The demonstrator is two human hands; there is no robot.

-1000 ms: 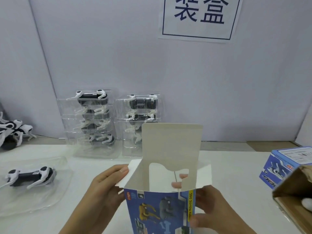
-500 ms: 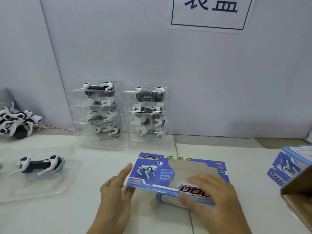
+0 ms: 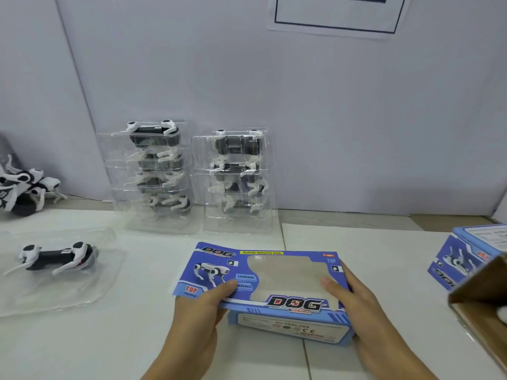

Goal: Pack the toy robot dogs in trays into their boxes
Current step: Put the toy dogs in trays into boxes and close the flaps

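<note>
A blue toy box (image 3: 277,286) with a clear window lies window-up on the white table, its left end open. My left hand (image 3: 203,305) grips its left end, thumb on the top panel. My right hand (image 3: 354,303) holds its right end, thumb on the window's edge. To the left, one black-and-white robot dog (image 3: 56,256) lies in a clear tray (image 3: 68,286). Two stacks of trayed dogs, left stack (image 3: 153,174) and right stack (image 3: 237,176), stand against the back wall.
Loose robot dogs (image 3: 22,187) are piled at the far left by the wall. Another blue box (image 3: 472,256) stands at the right edge, with a brown carton (image 3: 482,303) in front of it. A paper sign (image 3: 334,15) hangs on the wall.
The box stood upright with its flaps open, then was laid flat, window up. Both hands have since shifted to grip its two ends.
</note>
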